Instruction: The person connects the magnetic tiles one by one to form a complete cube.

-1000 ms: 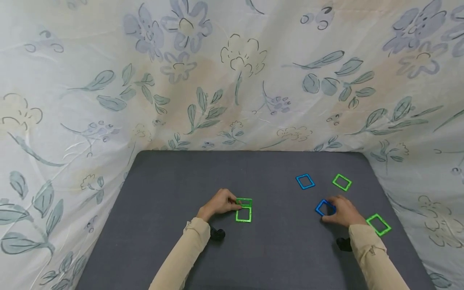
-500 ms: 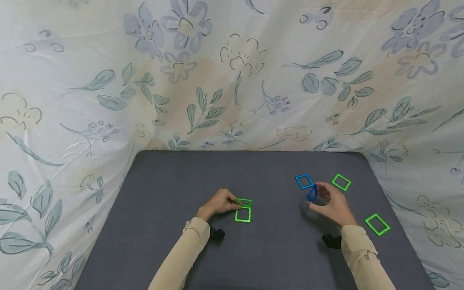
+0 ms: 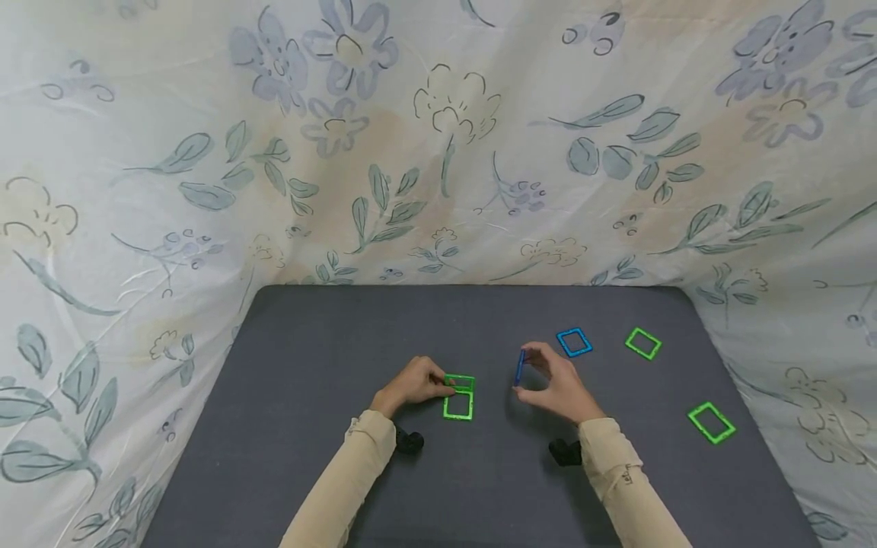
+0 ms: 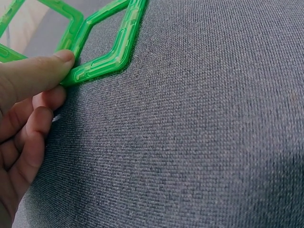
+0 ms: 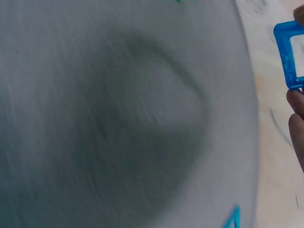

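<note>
In the head view, my left hand (image 3: pixel 413 382) pinches a green square magnetic tile (image 3: pixel 460 376) between thumb and fingers. This tile stands up along the far edge of a second green tile (image 3: pixel 458 418), which lies flat on the dark table (image 3: pixel 308 335). The left wrist view has the thumb at the corner where the standing tile (image 4: pixel 71 33) and the flat tile (image 4: pixel 124 52) meet. My right hand (image 3: pixel 560 387) holds a blue square tile (image 3: pixel 519 369) on edge above the table, thumb and fingers at opposite ends. Only part of that blue tile (image 5: pixel 286 52) enters the right wrist view.
A lighter blue tile (image 3: pixel 581 353) lies flat beyond my right hand. Two green tiles, one farther back (image 3: pixel 649 336) and one nearer (image 3: pixel 722 416), lie toward the table's right side. A flowered cloth (image 3: pixel 384 228) hangs behind the table.
My right hand has lifted the blue tile off the right part of the table, turned it on edge and brought it left toward the green pair. The left hand keeps its place.
</note>
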`<control>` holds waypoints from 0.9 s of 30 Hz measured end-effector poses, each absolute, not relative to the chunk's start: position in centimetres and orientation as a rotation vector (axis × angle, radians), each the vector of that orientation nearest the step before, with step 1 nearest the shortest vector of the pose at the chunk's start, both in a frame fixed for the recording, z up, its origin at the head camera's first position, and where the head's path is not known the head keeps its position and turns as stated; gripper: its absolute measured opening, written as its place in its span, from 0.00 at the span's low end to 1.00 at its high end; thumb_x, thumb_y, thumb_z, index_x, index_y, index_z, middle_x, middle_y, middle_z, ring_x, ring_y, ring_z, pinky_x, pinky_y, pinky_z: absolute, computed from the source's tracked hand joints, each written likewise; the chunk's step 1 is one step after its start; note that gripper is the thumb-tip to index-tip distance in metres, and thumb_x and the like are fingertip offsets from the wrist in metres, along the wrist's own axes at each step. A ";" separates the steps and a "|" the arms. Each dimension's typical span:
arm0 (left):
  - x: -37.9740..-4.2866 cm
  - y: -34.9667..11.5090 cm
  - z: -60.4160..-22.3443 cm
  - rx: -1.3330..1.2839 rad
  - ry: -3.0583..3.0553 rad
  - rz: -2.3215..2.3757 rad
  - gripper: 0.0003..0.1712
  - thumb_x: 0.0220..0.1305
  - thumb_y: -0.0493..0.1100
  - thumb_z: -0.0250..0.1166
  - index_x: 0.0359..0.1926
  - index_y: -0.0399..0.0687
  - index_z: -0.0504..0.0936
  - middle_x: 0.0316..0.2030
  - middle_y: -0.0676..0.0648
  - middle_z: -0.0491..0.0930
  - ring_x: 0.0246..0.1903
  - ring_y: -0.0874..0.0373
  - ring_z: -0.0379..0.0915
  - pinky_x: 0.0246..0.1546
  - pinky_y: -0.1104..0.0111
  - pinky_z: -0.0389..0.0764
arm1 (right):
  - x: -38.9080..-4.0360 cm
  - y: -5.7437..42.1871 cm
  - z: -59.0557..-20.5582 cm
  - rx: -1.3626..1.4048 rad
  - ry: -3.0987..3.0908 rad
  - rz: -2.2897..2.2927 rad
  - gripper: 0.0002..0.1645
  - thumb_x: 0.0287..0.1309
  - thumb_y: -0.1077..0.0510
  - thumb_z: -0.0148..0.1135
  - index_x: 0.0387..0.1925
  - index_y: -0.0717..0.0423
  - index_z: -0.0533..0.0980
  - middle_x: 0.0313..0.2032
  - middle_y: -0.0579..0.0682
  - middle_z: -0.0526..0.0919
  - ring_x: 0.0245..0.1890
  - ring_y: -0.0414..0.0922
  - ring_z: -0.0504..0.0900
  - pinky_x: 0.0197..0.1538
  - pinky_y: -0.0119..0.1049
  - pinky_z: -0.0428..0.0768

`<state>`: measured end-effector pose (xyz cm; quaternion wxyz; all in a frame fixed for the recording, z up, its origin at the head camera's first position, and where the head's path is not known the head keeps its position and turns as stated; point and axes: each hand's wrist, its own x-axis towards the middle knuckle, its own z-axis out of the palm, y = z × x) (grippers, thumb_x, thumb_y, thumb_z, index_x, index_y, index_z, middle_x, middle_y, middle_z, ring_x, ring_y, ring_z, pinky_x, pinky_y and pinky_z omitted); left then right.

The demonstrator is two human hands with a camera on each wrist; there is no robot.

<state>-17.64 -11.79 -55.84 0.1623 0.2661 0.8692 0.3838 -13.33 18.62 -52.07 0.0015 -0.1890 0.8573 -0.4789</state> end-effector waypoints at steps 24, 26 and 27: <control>-17.5 -11.8 -55.6 0.781 2.496 1.049 0.08 0.64 0.41 0.72 0.30 0.43 0.92 0.23 0.46 0.87 0.14 0.70 0.64 0.19 0.78 0.65 | -12.6 11.1 -56.3 -0.465 2.523 -1.426 0.50 0.49 0.63 0.79 0.73 0.65 0.65 0.57 0.61 0.81 0.57 0.57 0.83 0.65 0.52 0.78; -17.5 -11.8 -55.7 0.778 2.502 1.045 0.08 0.64 0.41 0.72 0.29 0.43 0.92 0.22 0.46 0.87 0.14 0.69 0.64 0.19 0.77 0.65 | -12.3 10.8 -56.4 -0.437 2.545 -1.409 0.50 0.49 0.63 0.79 0.72 0.64 0.67 0.57 0.60 0.82 0.58 0.56 0.83 0.64 0.52 0.78; -17.5 -11.8 -55.7 0.776 2.505 1.041 0.08 0.64 0.41 0.73 0.29 0.43 0.92 0.22 0.47 0.87 0.14 0.69 0.63 0.19 0.77 0.64 | -12.1 10.7 -56.5 -0.421 2.557 -1.399 0.49 0.49 0.62 0.79 0.72 0.64 0.67 0.58 0.60 0.82 0.59 0.57 0.82 0.65 0.53 0.78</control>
